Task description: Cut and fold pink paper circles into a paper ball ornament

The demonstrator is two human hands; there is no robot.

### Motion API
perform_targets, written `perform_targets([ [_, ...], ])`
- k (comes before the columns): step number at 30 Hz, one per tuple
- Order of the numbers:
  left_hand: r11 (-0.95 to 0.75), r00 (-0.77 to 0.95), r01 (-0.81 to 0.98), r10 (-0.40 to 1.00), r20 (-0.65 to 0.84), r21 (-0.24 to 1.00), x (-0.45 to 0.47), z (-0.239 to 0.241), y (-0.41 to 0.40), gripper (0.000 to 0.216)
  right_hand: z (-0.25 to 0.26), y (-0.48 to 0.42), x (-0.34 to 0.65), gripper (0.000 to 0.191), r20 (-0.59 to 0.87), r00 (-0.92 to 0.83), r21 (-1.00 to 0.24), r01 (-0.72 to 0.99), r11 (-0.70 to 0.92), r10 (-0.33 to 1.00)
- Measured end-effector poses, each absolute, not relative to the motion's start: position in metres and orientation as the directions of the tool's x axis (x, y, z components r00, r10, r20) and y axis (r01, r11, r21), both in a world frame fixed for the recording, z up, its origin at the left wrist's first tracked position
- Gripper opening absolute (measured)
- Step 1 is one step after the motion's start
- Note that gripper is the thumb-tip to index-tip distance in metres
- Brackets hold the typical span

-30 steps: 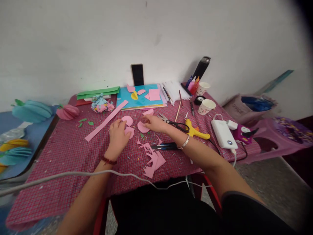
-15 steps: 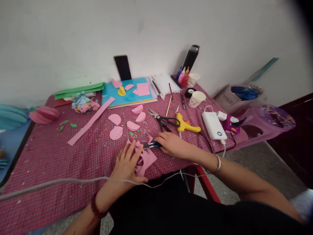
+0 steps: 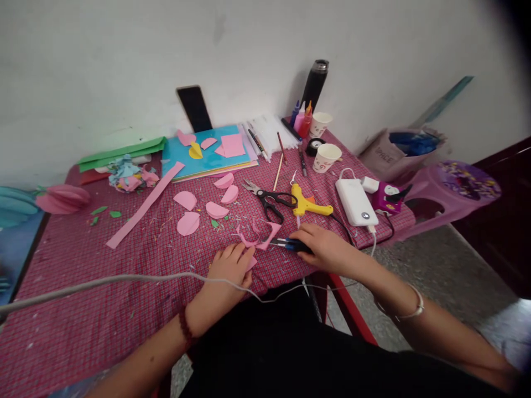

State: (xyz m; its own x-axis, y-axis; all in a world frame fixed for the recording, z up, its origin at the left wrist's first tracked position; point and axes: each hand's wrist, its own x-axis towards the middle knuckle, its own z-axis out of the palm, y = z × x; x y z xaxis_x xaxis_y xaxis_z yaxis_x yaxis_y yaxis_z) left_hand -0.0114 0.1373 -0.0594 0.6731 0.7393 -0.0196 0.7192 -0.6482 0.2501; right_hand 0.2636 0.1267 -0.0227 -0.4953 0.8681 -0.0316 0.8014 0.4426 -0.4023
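Head view: what stands around your hands?

Beyond them on the table [image 3: 78, 265] I have pink paper rounds [image 3: 216, 210], black-handled scissors [image 3: 286, 198] and, just past my right hand [image 3: 321, 249], a yellow glue gun [image 3: 311, 207]. A pale cable [image 3: 124, 279] crosses in front of my left hand [image 3: 230, 273].

And the pink scraps [image 3: 271, 233]?

Between my hands, just beyond my left fingertips, with the blue-and-black tool [image 3: 294, 244] reaching to them.

How do you hold yourself?

Left palm down, fingers close together at a small pink piece [image 3: 251, 262]; I can't tell whether they grip it. My right fingers are wrapped around the tool, pointing it leftward.
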Motion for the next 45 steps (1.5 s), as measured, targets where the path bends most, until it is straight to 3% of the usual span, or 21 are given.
perform_targets([
  [2,-0.673,0.709,0.684,0.705,-0.036,0.282,-0.01,-0.063,0.141,0.039,-0.022,0.121,0.268,0.031,-0.073,-0.514,-0.397,0.801,0.447,0.855],
  [5,-0.654,0.712,0.643,0.702,0.003,0.399,-0.012,-0.066,0.152,0.038,-0.019,0.115,0.273,0.032,-0.08,-0.483,-0.381,0.823,0.421,0.872],
  [9,-0.501,0.643,0.561,0.765,0.035,0.66,-0.02,-0.055,0.18,0.041,-0.015,0.113,0.275,0.028,-0.079,-0.46,-0.361,0.84,0.405,0.884],
  [11,-0.426,0.596,0.57,0.803,0.003,0.703,-0.018,-0.047,0.196,0.038,-0.013,0.114,0.273,0.028,-0.09,-0.466,-0.339,0.845,0.413,0.88],
  [18,-0.55,0.639,0.638,0.769,0.029,0.539,0.037,-0.037,0.21,0.029,-0.011,0.126,0.263,0.021,-0.089,-0.509,-0.198,0.851,0.486,0.856],
  [24,-0.666,0.724,0.614,0.689,0.035,0.423,0.063,-0.048,0.192,0.072,-0.002,0.135,0.259,0.022,-0.101,-0.551,-0.12,0.833,0.54,0.828],
  [29,-0.689,0.757,0.583,0.653,0.021,0.431,0.061,-0.05,0.198,0.053,0.018,0.133,0.277,0.016,-0.116,-0.559,-0.135,0.828,0.545,0.821],
  [36,-0.635,0.682,0.652,0.73,0.046,0.415,0.063,-0.055,0.199,0.026,0.016,0.11,0.318,0.023,-0.119,-0.272,-0.249,0.939,0.236,0.955],
  [40,-0.625,0.691,0.619,0.721,0.048,0.475,0.067,-0.063,0.204,0.024,-0.006,0.094,0.326,0.026,-0.135,-0.076,-0.281,0.959,0.036,0.988],
  [45,-0.545,0.674,0.593,0.739,0.005,0.593,0.072,-0.062,0.202,0.024,-0.038,0.099,0.331,0.029,-0.027,-0.024,-0.268,0.963,0.016,0.999],
])
